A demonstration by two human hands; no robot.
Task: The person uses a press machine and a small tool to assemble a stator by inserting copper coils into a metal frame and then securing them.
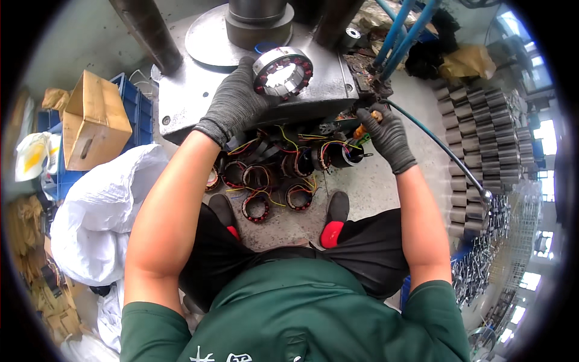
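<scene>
My left hand (234, 104), in a dark grey glove, grips a round metal stator ring (282, 72) with copper windings and holds it on the grey steel bed of a press (193, 90). My right hand (386, 134), gloved too, is shut on an orange-handled tool (364, 128) at the right edge of the press bed, beside a blue-green hose (446, 154). Below the bed, several wound stators with coloured wires (271, 175) lie on the floor in front of my feet.
A cardboard box (90, 120) sits in a blue crate at the left, with white plastic bags (99, 211) below it. Rows of stacked grey metal cylinders (482, 139) stand at the right. The press ram (256, 18) and its columns rise at the top.
</scene>
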